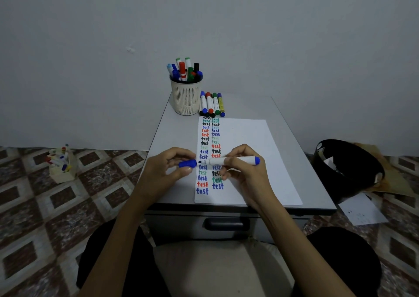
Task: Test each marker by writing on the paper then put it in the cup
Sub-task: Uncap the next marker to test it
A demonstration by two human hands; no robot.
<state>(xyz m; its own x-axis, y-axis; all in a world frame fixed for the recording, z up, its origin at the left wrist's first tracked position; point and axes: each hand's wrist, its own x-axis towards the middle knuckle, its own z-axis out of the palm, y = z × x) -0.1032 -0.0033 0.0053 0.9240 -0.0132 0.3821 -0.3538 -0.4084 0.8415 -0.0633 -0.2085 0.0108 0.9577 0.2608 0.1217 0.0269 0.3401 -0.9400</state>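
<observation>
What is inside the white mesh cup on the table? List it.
The white mesh cup holds markers: blue, red, green, black and light-blue caps show above the rim. Their lower barrels are hidden by the mesh wall, so no exact count.

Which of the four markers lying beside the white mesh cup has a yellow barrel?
The rightmost marker, farthest from the white mesh cup; the other three markers have white barrels.
</observation>
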